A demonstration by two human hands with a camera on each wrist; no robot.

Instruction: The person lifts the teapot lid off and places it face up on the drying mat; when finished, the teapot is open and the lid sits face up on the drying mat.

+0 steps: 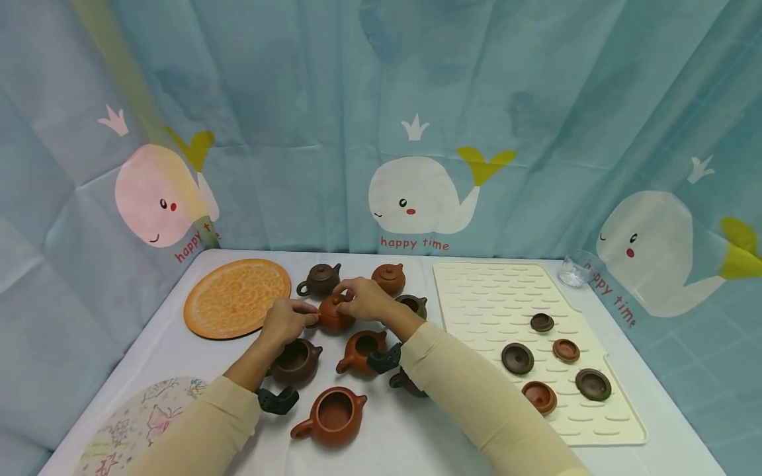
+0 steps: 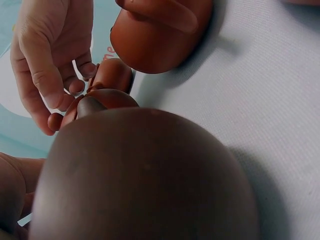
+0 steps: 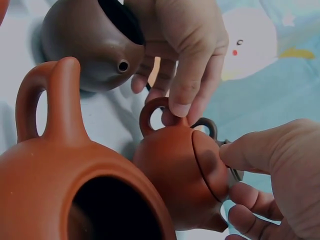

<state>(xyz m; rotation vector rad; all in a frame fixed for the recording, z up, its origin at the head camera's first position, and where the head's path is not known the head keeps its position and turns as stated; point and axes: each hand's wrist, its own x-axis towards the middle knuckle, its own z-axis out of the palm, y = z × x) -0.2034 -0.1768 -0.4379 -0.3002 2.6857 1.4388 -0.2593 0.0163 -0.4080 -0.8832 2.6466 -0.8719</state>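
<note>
A reddish-brown clay teapot (image 1: 335, 318) with its lid (image 3: 209, 162) seated on top stands mid-table between both hands. At its handle (image 3: 150, 117), my left hand (image 1: 287, 324) pinches with thumb and fingers. My right hand (image 1: 368, 301) has its thumb and fingertips at the lid's round knob (image 2: 55, 121), pinching it from the right. Around them stand lidless pots: a dark brown teapot (image 1: 306, 370) beneath the left wrist, a reddish teapot (image 1: 351, 360) by the right wrist, and another reddish teapot (image 1: 344, 433) nearest me. The right forearm partly hides a dark teapot (image 1: 407, 385).
Behind the hands stand a lidded dark teapot (image 1: 323, 283), a lidded reddish teapot (image 1: 389, 281) and a lidless dark one (image 1: 420, 305). Several loose lids lie on a cream mat (image 1: 476, 297) at right, near a clear cup (image 1: 574, 272). An orange round mat (image 1: 235, 297) lies left.
</note>
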